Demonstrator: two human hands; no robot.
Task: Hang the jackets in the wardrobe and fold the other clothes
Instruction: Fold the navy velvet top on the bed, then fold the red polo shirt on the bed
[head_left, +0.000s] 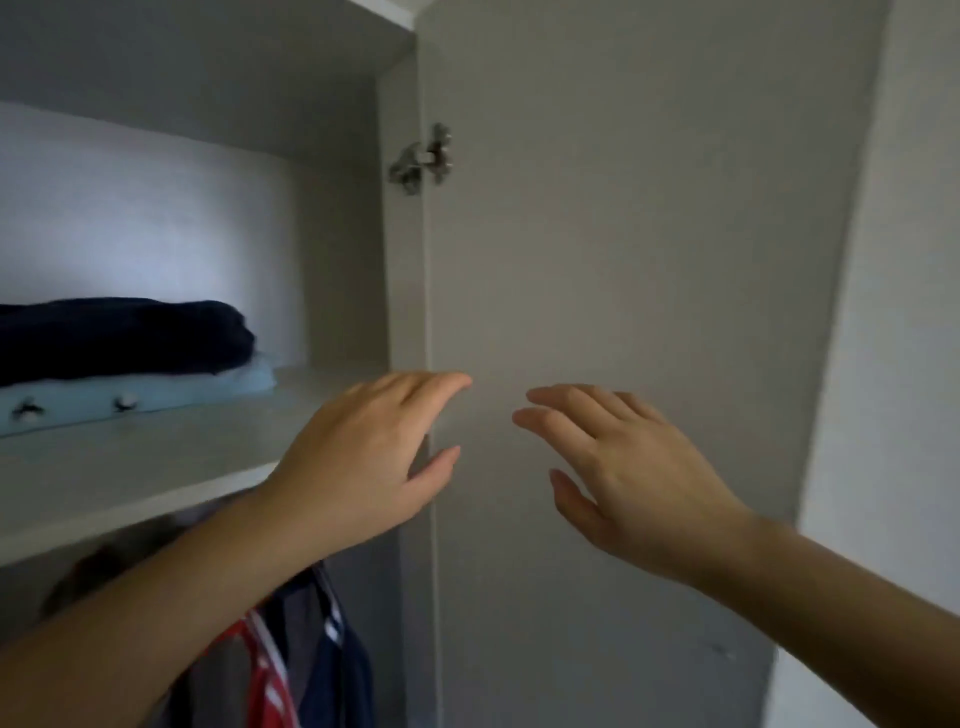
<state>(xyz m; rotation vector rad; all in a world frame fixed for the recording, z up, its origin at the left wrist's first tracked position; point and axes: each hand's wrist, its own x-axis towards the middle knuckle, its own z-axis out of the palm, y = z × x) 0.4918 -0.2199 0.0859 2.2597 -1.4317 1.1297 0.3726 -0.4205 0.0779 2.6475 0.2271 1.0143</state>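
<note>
I face the open wardrobe. On its shelf (156, 467) at the left lies a folded dark navy garment (119, 335) on top of a folded light blue garment (130, 400). Below the shelf hang jackets (306, 654) in navy, grey and red, partly hidden by my left forearm. My left hand (363, 452) is raised in front of the shelf's right end, fingers straight, holding nothing. My right hand (628, 473) is raised in front of the open grey wardrobe door (649, 234), fingers spread, also holding nothing. Neither hand touches the clothes.
A metal hinge (423, 158) joins the door to the wardrobe's side panel (400, 270). A pale wall (904, 312) runs along the right edge of the view. The shelf's right part holds no clothes.
</note>
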